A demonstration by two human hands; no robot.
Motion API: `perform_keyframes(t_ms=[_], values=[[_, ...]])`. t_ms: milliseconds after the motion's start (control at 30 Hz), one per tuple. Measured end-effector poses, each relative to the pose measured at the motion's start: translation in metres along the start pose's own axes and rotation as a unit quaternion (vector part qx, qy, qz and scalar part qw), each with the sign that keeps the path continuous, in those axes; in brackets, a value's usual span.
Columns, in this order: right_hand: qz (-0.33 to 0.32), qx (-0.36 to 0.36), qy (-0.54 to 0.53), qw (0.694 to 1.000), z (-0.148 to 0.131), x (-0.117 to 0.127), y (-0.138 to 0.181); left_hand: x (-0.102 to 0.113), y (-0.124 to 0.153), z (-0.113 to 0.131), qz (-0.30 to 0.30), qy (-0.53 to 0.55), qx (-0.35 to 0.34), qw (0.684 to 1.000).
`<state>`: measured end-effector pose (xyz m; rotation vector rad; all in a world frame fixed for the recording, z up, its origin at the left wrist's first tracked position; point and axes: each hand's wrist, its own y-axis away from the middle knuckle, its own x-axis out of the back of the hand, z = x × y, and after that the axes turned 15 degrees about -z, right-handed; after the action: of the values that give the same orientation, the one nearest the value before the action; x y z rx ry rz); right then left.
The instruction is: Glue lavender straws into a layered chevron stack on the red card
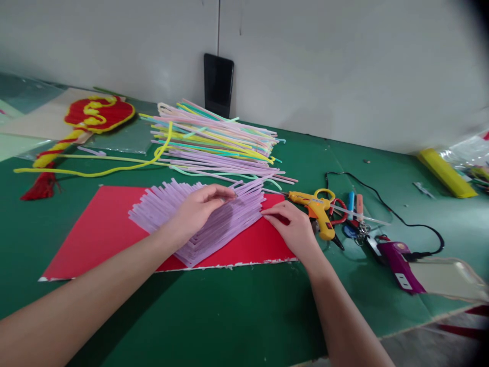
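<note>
A fan-shaped layer of lilac pipe cleaners lies glued on a red board on the green table. My left hand rests on top of the lilac fan, fingers stretched flat and pressing its upper part. My right hand lies on the red board at the fan's right edge, fingertips touching the ends of the lilac strands, fingers extended and holding nothing.
A loose pile of pastel pipe cleaners lies behind the board. A yellow glue gun, scissors, pens and a purple device with a black cord sit at right. A red-and-yellow woven ornament lies far left. A black phone leans on the wall.
</note>
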<state>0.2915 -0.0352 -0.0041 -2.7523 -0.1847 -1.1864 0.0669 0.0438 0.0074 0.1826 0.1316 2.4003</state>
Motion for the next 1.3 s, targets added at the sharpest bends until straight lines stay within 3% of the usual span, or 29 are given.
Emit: perform_keyframes(t_ms=[300, 433, 633, 1300], values=[[0.001, 0.006, 0.000, 1.000, 0.000, 0.000, 0.000, -0.007, 0.006, 0.005, -0.011, -0.123, -0.041, 0.992], [-0.001, 0.004, 0.001, 1.000, 0.001, 0.000, 0.000, -0.011, 0.009, 0.001, -0.053, -0.235, -0.105, 0.965], [0.000, 0.006, -0.001, 1.000, 0.000, 0.000, 0.000, -0.014, 0.010, -0.002, -0.121, -0.331, -0.140, 0.925], [-0.001, 0.003, 0.002, 1.000, 0.000, 0.001, 0.000, -0.019, 0.012, -0.012, -0.121, -0.402, -0.185, 0.889]])
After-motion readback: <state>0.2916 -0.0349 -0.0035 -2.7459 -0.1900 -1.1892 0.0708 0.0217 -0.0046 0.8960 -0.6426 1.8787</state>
